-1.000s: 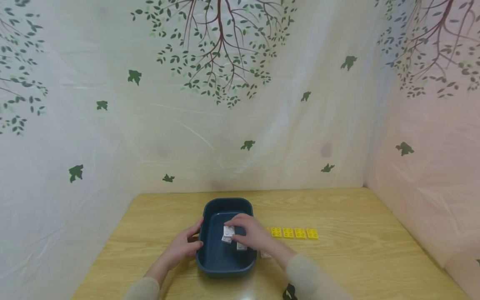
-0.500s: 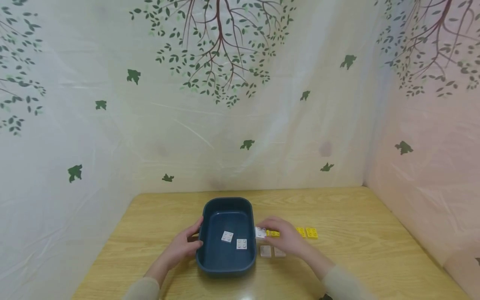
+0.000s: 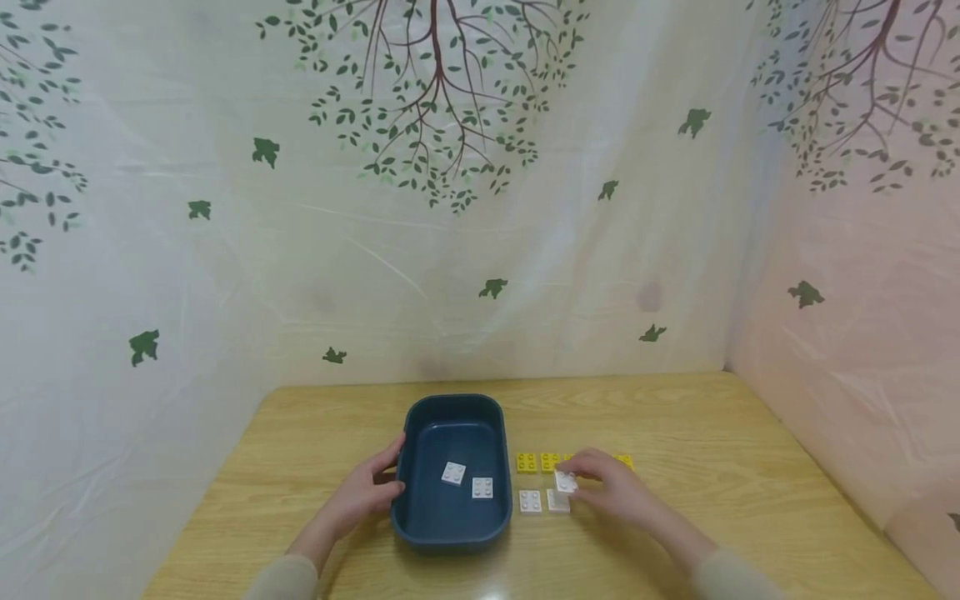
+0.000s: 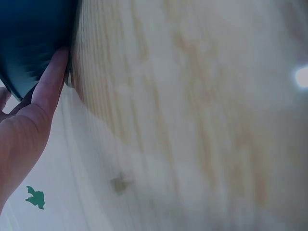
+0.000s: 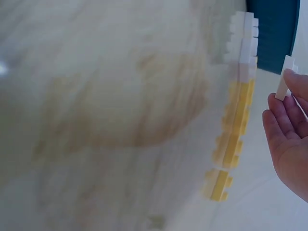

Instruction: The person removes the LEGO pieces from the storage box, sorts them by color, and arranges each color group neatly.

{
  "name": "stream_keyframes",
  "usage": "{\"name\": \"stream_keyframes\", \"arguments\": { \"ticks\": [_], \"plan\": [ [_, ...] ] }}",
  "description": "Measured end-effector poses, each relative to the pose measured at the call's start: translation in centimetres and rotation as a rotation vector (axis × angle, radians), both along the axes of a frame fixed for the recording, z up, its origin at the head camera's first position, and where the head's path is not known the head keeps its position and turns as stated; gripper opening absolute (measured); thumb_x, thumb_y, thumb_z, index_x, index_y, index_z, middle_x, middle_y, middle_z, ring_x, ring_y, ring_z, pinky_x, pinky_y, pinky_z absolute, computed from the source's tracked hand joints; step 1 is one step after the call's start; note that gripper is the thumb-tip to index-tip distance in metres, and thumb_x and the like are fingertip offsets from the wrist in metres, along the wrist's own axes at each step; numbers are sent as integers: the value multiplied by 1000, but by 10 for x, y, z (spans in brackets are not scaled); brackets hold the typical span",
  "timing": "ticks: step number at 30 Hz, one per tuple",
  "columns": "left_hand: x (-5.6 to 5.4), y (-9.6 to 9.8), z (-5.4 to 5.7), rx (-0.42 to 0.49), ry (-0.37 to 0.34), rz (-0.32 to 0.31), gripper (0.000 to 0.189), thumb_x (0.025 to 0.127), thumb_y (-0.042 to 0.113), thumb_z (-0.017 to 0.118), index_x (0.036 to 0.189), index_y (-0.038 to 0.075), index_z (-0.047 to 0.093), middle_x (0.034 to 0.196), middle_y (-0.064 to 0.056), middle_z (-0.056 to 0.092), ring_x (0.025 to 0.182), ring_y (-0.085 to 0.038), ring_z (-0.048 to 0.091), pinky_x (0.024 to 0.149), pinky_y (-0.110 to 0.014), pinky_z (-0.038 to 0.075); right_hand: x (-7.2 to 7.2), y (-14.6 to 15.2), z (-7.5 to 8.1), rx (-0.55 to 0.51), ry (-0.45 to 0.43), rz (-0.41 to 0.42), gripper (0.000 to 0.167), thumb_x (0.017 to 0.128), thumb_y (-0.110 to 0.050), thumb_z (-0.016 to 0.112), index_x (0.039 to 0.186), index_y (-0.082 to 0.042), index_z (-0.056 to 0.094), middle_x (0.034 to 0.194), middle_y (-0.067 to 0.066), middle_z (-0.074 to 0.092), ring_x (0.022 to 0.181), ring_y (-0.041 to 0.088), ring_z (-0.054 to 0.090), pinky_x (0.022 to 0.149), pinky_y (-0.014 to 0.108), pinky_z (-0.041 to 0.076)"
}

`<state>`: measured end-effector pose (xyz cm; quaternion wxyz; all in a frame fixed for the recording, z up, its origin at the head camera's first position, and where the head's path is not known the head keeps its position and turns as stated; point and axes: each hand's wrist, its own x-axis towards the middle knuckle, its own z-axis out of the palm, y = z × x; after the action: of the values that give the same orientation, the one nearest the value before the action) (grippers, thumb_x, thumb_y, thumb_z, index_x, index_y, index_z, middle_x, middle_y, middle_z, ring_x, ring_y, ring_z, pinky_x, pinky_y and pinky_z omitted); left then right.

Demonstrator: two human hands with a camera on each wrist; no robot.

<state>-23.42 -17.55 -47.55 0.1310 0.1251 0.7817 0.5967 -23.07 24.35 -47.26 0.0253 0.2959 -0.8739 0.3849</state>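
Observation:
A white toy building brick (image 3: pixel 566 482) with studs is pinched between thumb and fingers of my right hand (image 3: pixel 611 487). This hand is just above a white brick (image 3: pixel 557 501) on the table, partly covering it; another white brick (image 3: pixel 530 501) lies to its left. Behind them runs a row of yellow bricks (image 3: pixel 527 462), partly hidden by the hand. A dark blue bin (image 3: pixel 452 546) stands to the left, with two white bricks (image 3: pixel 453 473) on its floor. My left hand (image 3: pixel 363 492) rests against the bin's left wall, thumb and finger apart and fairly straight.
The wooden table (image 3: pixel 315 417) extends around the bin and bricks. A pale curtain (image 3: pixel 375 275) printed with trees and leaves hangs behind it and along the sides.
My right hand has lifted a white brick out of the bin and carried it right, over the white bricks on the table. The left hand has stayed at the bin.

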Motion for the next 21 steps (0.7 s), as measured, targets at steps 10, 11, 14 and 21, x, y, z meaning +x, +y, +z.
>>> {"name": "stream_keyframes", "arguments": {
  "ticks": [10, 11, 14, 21],
  "plan": [
    [1, 0, -1, 4, 7, 7, 75, 92, 3, 59, 157, 7, 23, 153, -32, 29, 130, -52, 42, 90, -48, 54, 3, 16, -11, 20, 4, -7, 30, 84, -9, 76, 113, -8, 71, 110, 3, 67, 105, 23, 64, 92, 40, 53],
    [0, 0, -1, 4, 6, 8, 75, 91, 4, 60, 157, 7, 23, 153, -32, 29, 130, -52, 42, 90, -48, 54, 2, 17, -12, 22, -4, -7, 30, 84, -9, 76, 113, -8, 71, 110, 3, 67, 105, 23, 63, 93, 40, 53],
    [-2, -1, 0, 1, -3, 8, 75, 92, 4, 59, 157, 8, 23, 153, -32, 29, 130, -52, 42, 90, -49, 54, 2, 19, -13, 26, -43, -16, 30, 85, -11, 76, 114, -7, 71, 111, 4, 68, 106, 24, 63, 94, 41, 53],
    [-7, -2, 1, 1, -13, 2, 75, 92, 4, 60, 158, 9, 23, 154, -31, 28, 131, -51, 42, 90, -49, 54, 1, 20, -14, 75, -101, -76, 31, 82, -12, 78, 113, -11, 72, 111, 2, 68, 108, 29, 61, 95, 47, 50]
  ]
}}
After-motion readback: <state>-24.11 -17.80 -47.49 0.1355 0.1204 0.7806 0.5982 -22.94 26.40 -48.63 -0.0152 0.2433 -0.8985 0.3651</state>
